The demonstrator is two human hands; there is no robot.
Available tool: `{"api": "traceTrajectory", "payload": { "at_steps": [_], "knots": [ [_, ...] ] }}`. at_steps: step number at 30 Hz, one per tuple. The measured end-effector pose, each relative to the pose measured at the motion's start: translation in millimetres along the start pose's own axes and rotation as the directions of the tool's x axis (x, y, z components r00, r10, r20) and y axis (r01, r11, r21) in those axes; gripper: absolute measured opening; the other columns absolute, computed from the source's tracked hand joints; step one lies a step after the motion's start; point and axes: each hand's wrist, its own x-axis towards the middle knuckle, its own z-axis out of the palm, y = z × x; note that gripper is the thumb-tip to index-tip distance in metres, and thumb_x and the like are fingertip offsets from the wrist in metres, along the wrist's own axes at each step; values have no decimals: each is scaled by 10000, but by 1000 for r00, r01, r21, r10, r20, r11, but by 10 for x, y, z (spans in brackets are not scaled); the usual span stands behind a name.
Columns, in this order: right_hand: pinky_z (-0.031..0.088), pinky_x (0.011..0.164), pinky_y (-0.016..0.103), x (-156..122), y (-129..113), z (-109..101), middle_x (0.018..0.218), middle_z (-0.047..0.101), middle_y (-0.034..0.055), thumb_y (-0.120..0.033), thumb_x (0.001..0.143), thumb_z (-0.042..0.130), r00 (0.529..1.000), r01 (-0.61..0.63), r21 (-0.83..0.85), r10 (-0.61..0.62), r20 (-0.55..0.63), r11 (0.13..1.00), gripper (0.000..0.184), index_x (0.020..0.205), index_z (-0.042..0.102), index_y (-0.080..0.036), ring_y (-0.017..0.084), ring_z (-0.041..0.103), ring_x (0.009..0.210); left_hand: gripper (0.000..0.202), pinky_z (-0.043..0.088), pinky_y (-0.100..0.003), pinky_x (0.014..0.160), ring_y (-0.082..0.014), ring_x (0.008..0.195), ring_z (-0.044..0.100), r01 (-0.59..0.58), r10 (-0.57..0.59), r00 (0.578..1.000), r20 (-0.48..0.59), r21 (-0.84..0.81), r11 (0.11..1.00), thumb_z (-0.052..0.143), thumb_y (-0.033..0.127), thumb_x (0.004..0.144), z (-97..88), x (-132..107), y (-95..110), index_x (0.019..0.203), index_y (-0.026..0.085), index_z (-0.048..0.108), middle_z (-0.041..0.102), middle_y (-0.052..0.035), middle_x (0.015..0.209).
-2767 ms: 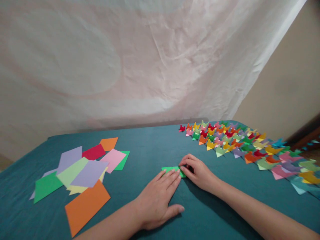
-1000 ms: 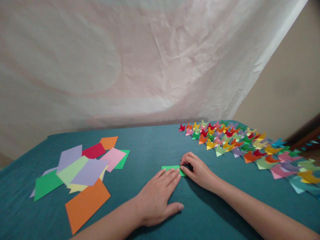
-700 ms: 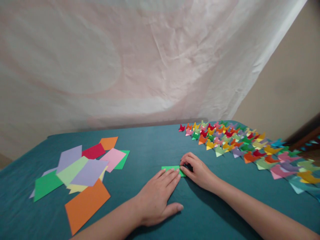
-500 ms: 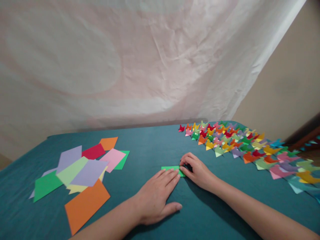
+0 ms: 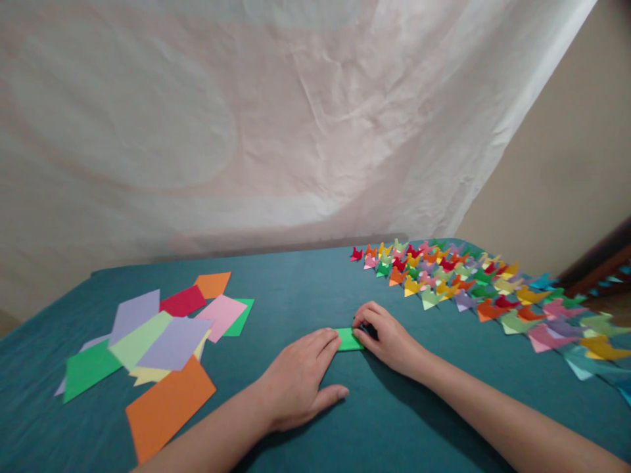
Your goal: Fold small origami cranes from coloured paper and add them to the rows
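Note:
A small folded green paper strip (image 5: 349, 339) lies on the teal tablecloth (image 5: 296, 295) in front of me. My left hand (image 5: 296, 378) lies flat, fingers stretched out together, its fingertips covering the strip's left end. My right hand (image 5: 387, 335) is curled, its fingertips pinching and pressing the strip's right end against the table.
A loose pile of flat coloured paper sheets (image 5: 158, 341) lies at the left, with an orange sheet (image 5: 167, 404) nearest me. Several rows of small folded paper figures (image 5: 473, 289) fill the right side of the table. A creased white cloth (image 5: 246, 131) hangs behind.
My left hand has slid a little to the left along the green strip, so that more of the strip's middle shows. My right hand stays on the right end.

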Motion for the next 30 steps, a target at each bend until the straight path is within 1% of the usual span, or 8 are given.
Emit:
{"api": "traceTrajectory", "payload": {
  "at_steps": [6,9,12,15,17,20,24,30],
  "knots": [
    [426,766,304,-1,-2,4,902,520,41,-109,786,543,1000,1,4,-1,7,1000,93,838,554,-185,167,509,854,602,308,-421,1065,-275,1283,365,-5,6,1000,-19,32,999,416,518,880,-35,16,-31,1353,148,375,383,-127,1409],
    [429,743,294,1,-36,-15,892,528,43,-114,805,527,1000,0,7,0,-24,1000,88,860,543,-181,162,509,827,592,305,-426,1063,-278,1272,377,-8,9,1000,-22,47,999,423,509,882,-45,20,-37,1350,150,381,389,-126,1405],
    [408,782,313,-12,-136,-55,910,551,52,-122,845,483,996,75,-47,-77,-42,996,91,860,551,-180,172,505,871,583,301,-427,1058,-278,1258,391,-22,23,999,-24,50,998,424,505,883,-54,22,-37,1344,151,387,406,-128,1392],
    [383,788,322,-48,-270,-79,936,578,54,-137,873,457,984,175,-138,-169,56,975,131,882,580,-180,174,506,876,572,293,-424,1054,-271,1243,404,-44,46,998,-39,57,997,419,508,885,-62,24,-35,1345,169,381,422,-117,1379],
    [370,778,320,-76,-336,-80,930,592,52,-143,889,441,974,208,-199,-185,127,958,165,916,598,-186,173,507,868,569,294,-422,1047,-263,1229,415,-53,56,997,-49,63,997,419,510,885,-67,26,-34,1347,179,376,439,-108,1366],
    [350,772,322,-101,-370,-75,932,602,57,-126,883,439,956,269,-277,-220,195,923,199,967,609,-189,177,504,874,568,295,-418,1040,-257,1222,420,-61,64,997,-51,70,996,426,510,883,-75,29,-34,1343,180,380,452,-103,1355],
    [330,772,326,-103,-350,-80,944,602,59,-80,857,439,929,344,-335,-267,257,877,271,1038,603,-197,180,496,883,531,295,-414,1032,-255,1231,408,-67,71,996,-50,79,995,415,486,895,-90,32,-36,1328,180,401,455,-102,1351],
    [324,760,334,-104,-372,-77,948,587,67,-124,894,427,918,365,-417,-248,309,832,273,1101,586,-204,189,481,862,517,292,-410,1026,-250,1231,407,-70,74,997,-34,95,993,411,480,899,-92,35,-35,1320,180,406,456,-102,1349]
  ]
}}
